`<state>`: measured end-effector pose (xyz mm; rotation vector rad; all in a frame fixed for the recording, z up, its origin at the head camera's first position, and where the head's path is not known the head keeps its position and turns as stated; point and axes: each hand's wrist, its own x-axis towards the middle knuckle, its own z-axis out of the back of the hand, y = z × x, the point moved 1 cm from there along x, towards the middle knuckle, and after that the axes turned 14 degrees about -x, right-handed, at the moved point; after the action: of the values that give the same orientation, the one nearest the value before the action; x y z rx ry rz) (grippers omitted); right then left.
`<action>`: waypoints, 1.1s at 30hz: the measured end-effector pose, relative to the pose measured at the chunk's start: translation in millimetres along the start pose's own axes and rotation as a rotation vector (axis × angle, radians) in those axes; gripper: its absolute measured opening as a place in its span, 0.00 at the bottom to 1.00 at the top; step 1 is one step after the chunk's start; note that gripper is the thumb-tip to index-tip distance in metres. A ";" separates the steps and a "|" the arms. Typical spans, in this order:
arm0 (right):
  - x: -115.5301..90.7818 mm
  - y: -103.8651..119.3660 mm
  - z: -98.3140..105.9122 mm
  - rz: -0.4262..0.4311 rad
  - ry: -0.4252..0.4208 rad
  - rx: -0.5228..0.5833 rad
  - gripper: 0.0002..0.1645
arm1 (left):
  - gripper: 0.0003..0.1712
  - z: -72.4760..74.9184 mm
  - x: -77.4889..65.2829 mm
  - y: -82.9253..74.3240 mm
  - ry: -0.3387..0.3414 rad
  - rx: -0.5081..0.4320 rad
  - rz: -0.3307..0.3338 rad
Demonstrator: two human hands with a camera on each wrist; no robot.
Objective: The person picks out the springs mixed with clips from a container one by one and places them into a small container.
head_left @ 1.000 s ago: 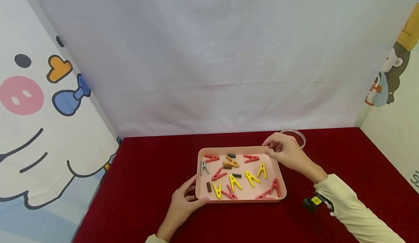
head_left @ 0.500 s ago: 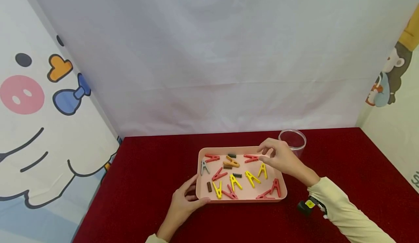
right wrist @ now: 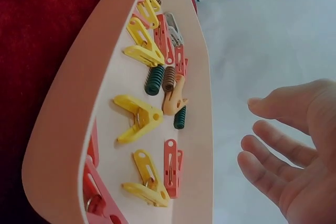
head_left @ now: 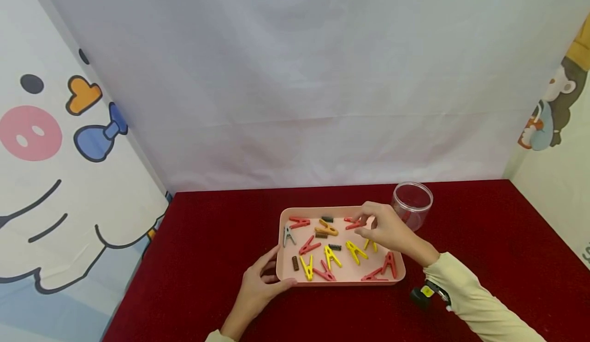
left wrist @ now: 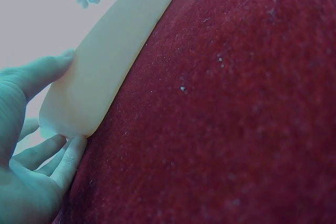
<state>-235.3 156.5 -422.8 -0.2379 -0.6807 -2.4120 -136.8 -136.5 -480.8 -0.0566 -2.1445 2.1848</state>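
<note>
A shallow pink tray [head_left: 341, 283] holds red, yellow, grey and orange plastic spring clips and several loose coil springs. My left hand [head_left: 259, 283] grips its front left corner, thumb on the front wall and fingers around the side. Over the tray's back right part hovers my right hand [head_left: 387, 228], thumb and fingers apart with nothing between them. Closest to those fingertips is a red clip [head_left: 353, 223]; a yellow clip [head_left: 371, 246] lies partly hidden under the hand. In the right wrist view, a dark green spring [right wrist: 155, 80] rests beside a brown spring [right wrist: 168, 79].
A clear, round, open-topped jar [head_left: 413, 218] stands behind the tray's back right corner, with something reddish visible through its wall. Dark red cloth [head_left: 207, 239] covers the table. A white curtain [head_left: 295, 101] hangs along the back edge, with printed panels at both sides.
My right hand has moved from beside the jar, leftward and down over the tray, uncovering the jar. My left hand keeps its hold on the tray corner.
</note>
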 end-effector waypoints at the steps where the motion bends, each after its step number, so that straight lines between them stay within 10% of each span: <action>1: 0.2 0.3 -1.3 0.004 0.005 0.009 0.13 | 0.45 0.6 1.0 3.7 -0.002 -0.001 -0.001; 19: 5.2 7.9 -17.4 0.117 -0.030 -0.096 0.11 | 0.45 3.4 6.9 24.3 -0.040 0.052 -0.006; 33: 5.3 12.3 -32.8 0.028 0.139 0.005 0.09 | 0.45 4.7 7.2 25.0 -0.039 0.048 -0.005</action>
<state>-232.3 128.2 -443.9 -0.0762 -0.6164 -2.3741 -145.1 -141.0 -505.5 -0.0051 -2.1084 2.2521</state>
